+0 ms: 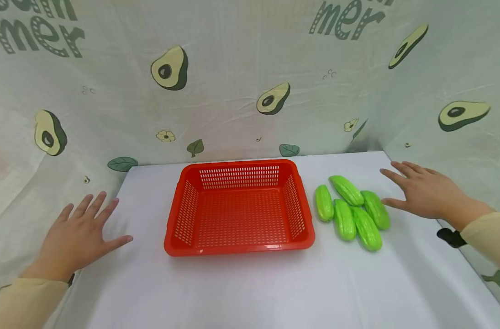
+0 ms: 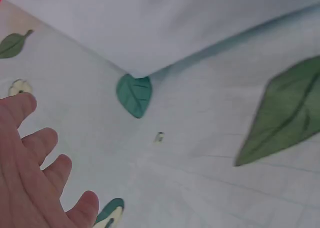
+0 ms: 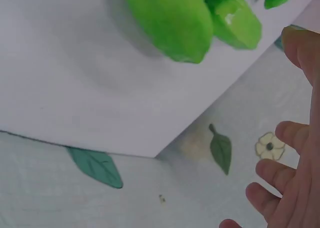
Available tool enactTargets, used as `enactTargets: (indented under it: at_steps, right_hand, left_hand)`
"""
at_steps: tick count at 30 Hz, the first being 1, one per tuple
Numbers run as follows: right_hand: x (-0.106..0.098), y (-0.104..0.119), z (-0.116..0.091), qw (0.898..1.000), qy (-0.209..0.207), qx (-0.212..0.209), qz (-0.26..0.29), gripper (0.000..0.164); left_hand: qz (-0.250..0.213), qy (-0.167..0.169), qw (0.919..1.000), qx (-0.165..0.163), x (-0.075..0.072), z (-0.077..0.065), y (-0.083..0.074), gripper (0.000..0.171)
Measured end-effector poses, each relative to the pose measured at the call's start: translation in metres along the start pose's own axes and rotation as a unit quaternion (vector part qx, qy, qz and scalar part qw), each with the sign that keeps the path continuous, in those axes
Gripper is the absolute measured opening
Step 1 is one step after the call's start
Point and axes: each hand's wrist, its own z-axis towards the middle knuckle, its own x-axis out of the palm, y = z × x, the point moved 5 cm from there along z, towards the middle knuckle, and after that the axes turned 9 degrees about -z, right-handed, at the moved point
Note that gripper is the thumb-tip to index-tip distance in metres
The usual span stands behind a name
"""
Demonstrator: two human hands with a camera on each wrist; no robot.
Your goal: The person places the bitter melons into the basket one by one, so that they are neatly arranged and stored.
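Observation:
My left hand is held above the left side of the table, fingers spread, with nothing in it. The right hand hovers at the table's right side with straight fingers and is also bare. Close to its thumb lies a group of several bright green, ridged, cucumber-like vegetables, among them one at the right and one at the front. In the right wrist view, a large green vegetable shows apart from the fingers. Between the hands stands a red plastic basket with slotted walls and a bare floor.
A white tabletop carries the basket and vegetables. Behind it and at both sides hangs pale cloth printed with avocados, leaves and lettering. In the left wrist view, the table's corner meets this cloth.

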Motion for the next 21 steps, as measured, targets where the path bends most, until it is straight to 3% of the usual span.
enactTargets:
  at_steps: [5, 9, 16, 21]
  right_hand:
    - [-0.016, 0.026, 0.026, 0.999, 0.001, -0.028, 0.043, 0.093]
    - [-0.022, 0.05, 0.044, 0.995, 0.029, -0.041, 0.087, 0.096]
    - [-0.023, 0.089, 0.073, 0.98, 0.065, -0.06, 0.178, 0.094]
    - [-0.015, 0.103, 0.084, 0.97, 0.086, -0.064, 0.219, 0.098]
  left_hand:
    - [-0.025, -0.008, 0.9996, 0.008, -0.014, 0.003, -0.027, 0.108]
    - [-0.087, -0.012, 0.9958, 0.027, -0.016, 0.008, -0.058, 0.098]
    - [-0.165, 0.018, 0.9844, 0.057, 0.009, 0.005, -0.116, 0.113]
    - [-0.189, 0.017, 0.9808, 0.043, 0.026, 0.003, -0.135, 0.119]
